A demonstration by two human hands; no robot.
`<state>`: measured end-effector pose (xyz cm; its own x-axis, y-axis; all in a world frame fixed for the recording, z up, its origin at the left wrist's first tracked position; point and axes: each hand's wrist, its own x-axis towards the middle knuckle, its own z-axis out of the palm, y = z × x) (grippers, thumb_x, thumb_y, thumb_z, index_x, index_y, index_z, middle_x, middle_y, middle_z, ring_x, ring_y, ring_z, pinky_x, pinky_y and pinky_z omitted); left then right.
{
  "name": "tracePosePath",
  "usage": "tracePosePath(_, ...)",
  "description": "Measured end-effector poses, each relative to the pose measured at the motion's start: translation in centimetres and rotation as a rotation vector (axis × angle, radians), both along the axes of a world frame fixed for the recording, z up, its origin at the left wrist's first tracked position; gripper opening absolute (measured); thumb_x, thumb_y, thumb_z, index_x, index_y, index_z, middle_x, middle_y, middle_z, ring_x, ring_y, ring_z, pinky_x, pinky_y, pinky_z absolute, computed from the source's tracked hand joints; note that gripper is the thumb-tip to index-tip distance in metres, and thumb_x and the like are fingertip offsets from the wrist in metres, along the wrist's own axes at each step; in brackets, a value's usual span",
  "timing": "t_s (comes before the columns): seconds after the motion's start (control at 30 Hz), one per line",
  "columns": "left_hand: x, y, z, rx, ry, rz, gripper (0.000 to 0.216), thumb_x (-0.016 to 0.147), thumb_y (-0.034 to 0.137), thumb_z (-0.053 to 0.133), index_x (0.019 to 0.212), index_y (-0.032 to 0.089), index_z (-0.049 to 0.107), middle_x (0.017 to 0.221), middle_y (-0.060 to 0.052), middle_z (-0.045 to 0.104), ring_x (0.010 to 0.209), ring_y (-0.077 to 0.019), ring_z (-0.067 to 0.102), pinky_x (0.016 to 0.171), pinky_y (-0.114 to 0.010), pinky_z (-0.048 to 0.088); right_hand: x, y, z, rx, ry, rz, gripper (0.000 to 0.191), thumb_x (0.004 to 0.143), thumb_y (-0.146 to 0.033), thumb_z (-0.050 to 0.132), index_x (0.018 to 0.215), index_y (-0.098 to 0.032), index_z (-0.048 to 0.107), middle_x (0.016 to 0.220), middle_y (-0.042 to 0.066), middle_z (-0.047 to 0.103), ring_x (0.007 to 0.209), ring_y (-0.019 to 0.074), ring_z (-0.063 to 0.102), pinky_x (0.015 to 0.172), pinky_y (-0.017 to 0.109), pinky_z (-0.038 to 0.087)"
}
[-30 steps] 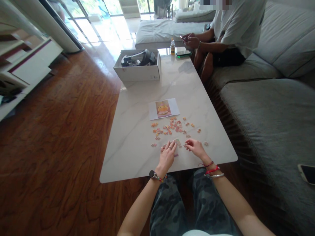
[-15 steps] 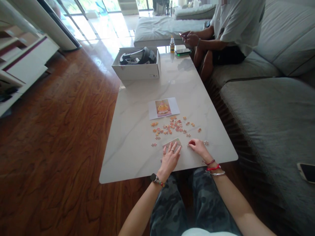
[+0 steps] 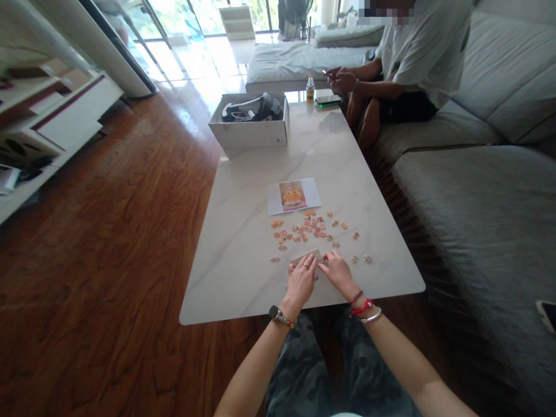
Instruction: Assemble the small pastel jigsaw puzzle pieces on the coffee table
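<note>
My left hand (image 3: 300,278) lies with its fingers spread over a joined strip of jigsaw puzzle (image 3: 315,253), pressing it to the table near the front edge. At the strip's right end is my right hand (image 3: 339,272), thumb and fingertips pinched on a small puzzle piece that they mostly hide. Whether that piece is locked into the strip I cannot tell. Beyond both hands spreads a loose heap of orange and pink puzzle pieces (image 3: 319,227). A folded sheet with a printed picture (image 3: 292,196) of a yellow figure lies behind the heap.
The white marble-look table (image 3: 243,231) carries an open white box (image 3: 252,134) holding a dark device. Past it stand a small bottle (image 3: 310,90) and a phone (image 3: 328,101). Another person (image 3: 417,75) sits on the grey sofa (image 3: 478,191) at right, holding a phone.
My right hand has moved left to the strip's right end, uncovering a loose piece on the right. My left hand stays on the strip. The view has shifted slightly.
</note>
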<state>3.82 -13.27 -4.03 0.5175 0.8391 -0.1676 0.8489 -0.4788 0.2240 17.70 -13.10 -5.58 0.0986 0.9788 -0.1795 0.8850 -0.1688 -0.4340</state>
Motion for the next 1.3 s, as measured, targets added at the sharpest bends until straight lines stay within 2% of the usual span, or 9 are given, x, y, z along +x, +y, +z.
tracePosePath(0.17,0.1,0.6,0.0,-0.003,0.015,-0.014,0.045,0.081,0.019,0.038,0.125,0.027,0.038,0.134,-0.002,0.038,0.121,-0.02,0.034,0.093,-0.038,0.03,-1.3,0.2,0.0,-0.067,-0.075,-0.082,0.015,0.078,-0.027,0.051,0.083,-0.015,0.056,0.089,0.01,0.057,0.076,0.0157,0.057,0.064,0.024,0.04)
tracePosePath(0.33,0.2,0.8,-0.1,-0.003,0.01,-0.008,0.045,0.081,0.022,0.041,0.125,0.029,0.039,0.134,-0.003,0.038,0.12,-0.0203,0.035,0.093,-0.038,0.028,-1.3,1.0,0.2,-0.072,0.024,-0.079,0.01,0.076,-0.021,0.05,0.078,-0.014,0.057,0.075,0.008,0.062,0.07,0.0147,0.058,0.063,0.022,0.039)
tracePosePath(0.5,0.2,0.7,0.0,-0.021,0.001,-0.007,0.045,0.081,0.026,0.041,0.126,0.028,0.037,0.134,-0.003,0.037,0.12,-0.0204,0.034,0.093,-0.039,0.028,2.2,1.4,0.1,0.082,0.17,-0.118,0.01,0.075,-0.02,0.05,0.074,-0.016,0.059,0.071,0.004,0.062,0.067,0.014,0.057,0.064,0.023,0.041)
tracePosePath(0.63,0.1,0.5,-0.1,-0.035,-0.014,0.011,0.045,0.082,0.022,0.038,0.127,0.025,0.036,0.135,-0.003,0.035,0.121,-0.0199,0.032,0.094,-0.039,0.028,5.5,1.0,-0.3,0.242,0.11,-0.139,0.013,0.074,-0.017,0.05,0.082,-0.015,0.06,0.084,0.007,0.056,0.074,0.0159,0.056,0.072,0.027,0.043)
tracePosePath(0.73,0.1,0.5,-0.1,-0.032,-0.022,0.004,0.047,0.081,0.021,0.038,0.128,0.027,0.035,0.136,-0.002,0.034,0.122,-0.0202,0.032,0.093,-0.04,0.028,6.1,-0.1,-0.9,0.236,0.119,-0.037,0.02,0.072,-0.017,0.055,0.091,-0.017,0.059,0.089,0.006,0.052,0.074,0.0151,0.056,0.072,0.028,0.044)
tracePosePath(0.83,0.2,0.6,0.0,-0.043,-0.002,0.011,0.049,0.081,0.021,0.039,0.129,0.028,0.033,0.136,-0.002,0.034,0.122,-0.0211,0.032,0.093,-0.04,0.029,5.7,-1.0,-1.3,0.155,0.135,0.066,0.023,0.067,-0.014,0.059,0.09,-0.017,0.057,0.091,0.006,0.052,0.077,0.0149,0.056,0.072,0.026,0.044)
tracePosePath(1.03,-0.1,0.4,-0.1,-0.041,-0.004,-0.014,0.049,0.083,0.024,0.037,0.131,0.028,0.029,0.137,-0.002,0.032,0.124,-0.0201,0.029,0.094,-0.039,0.029,4.7,-0.4,-1.0,0.076,0.247,0.038,0.013,0.065,-0.01,0.057,0.076,-0.016,0.057,0.073,0.003,0.059,0.069,0.014,0.057,0.067,0.026,0.045)
tracePosePath(1.17,-0.3,0.3,-0.2,-0.056,0.004,-0.016,0.051,0.082,0.019,0.033,0.132,0.027,0.026,0.139,-0.003,0.029,0.125,-0.0193,0.027,0.095,-0.04,0.028,2.8,0.5,-1.0,0.046,0.51,-0.117,0.013,0.068,-0.018,0.056,0.08,-0.017,0.06,0.072,0.002,0.064,0.06,0.0127,0.06,0.059,0.024,0.047)
tracePosePath(1.3,-0.2,0.4,0.2,-0.082,0.018,-0.023,0.052,0.081,0.015,0.032,0.132,0.026,0.027,0.139,-0.004,0.029,0.126,-0.0193,0.027,0.094,-0.041,0.029,0.8,0.8,-1.3,0.086,0.521,-0.208,0.011,0.066,-0.022,0.055,0.073,-0.016,0.062,0.07,0.003,0.066,0.057,0.0134,0.06,0.058,0.025,0.048)
